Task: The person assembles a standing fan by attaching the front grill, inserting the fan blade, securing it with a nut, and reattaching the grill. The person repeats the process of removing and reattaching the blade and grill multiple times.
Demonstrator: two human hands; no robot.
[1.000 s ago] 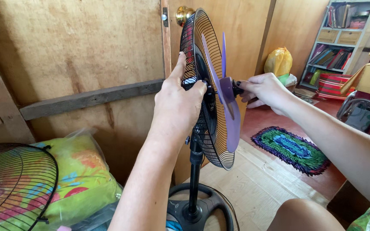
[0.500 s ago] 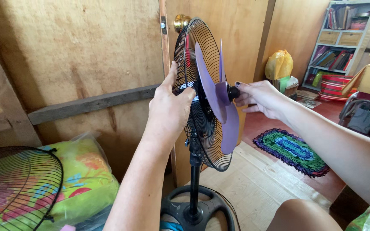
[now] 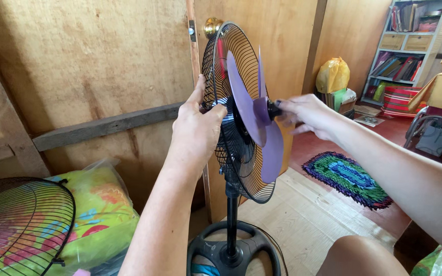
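Purple fan blade (image 3: pixel 254 110) — right hand (image 3: pixel 303 112) pinches its hub, left hand (image 3: pixel 196 130) grips rear grille (image 3: pixel 221 61).

Our purple fan blade (image 3: pixel 254 115) and black rear guard (image 3: pixel 231 110)

We see both upright on the fan's stand, blade seated just before the guard.

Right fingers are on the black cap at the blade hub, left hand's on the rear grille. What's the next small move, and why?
Probably keep turning the cap with the right hand while the left hand steadies the rear grille. The purple blade sits on the shaft, and the front grille lies off by the floor.
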